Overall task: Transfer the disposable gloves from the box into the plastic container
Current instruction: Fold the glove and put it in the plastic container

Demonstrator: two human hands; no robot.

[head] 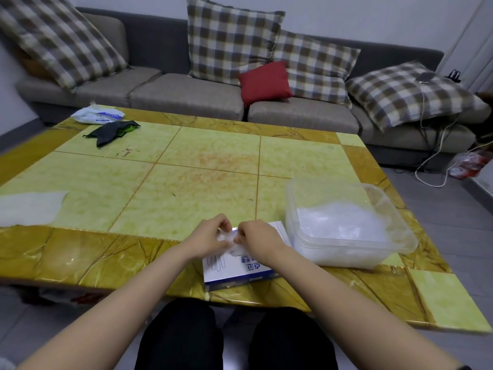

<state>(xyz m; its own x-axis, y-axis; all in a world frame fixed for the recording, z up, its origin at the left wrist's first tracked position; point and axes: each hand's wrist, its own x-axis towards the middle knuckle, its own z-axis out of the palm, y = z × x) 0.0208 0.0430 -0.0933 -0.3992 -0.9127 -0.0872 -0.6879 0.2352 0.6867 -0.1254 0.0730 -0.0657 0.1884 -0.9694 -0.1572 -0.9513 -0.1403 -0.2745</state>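
Closest in, the person's knees in black trousers (234,340) are showing under the table edge, and both bare forearms are reaching forward over it. The box (234,271) is lying flat on the table's (186,188) near border, right beneath the two hands. The left hand (210,236) and the right hand (257,240) are meeting over the box's top opening with fingers curled in tight. Each is pinching the wad of disposable gloves (236,251), which is bulging out of the box between and just under them. The box is showing blue characters facing away from the camera, too skewed to read, and line drawings of glove fingers along its left side. Just right of the box, touching or nearly touching it, the plastic container (408,240) is sitting open with a pile of clear gloves (338,222) lying inside. At the left edge a white sheet (29,206) is lying flat. Farther off, a dark cloth (112,130) and a white packet (97,114) with blue print are resting at the far left corner. Beyond the table a grey sofa (186,94) is carrying checked cushions (229,41) and one red cushion (264,82).
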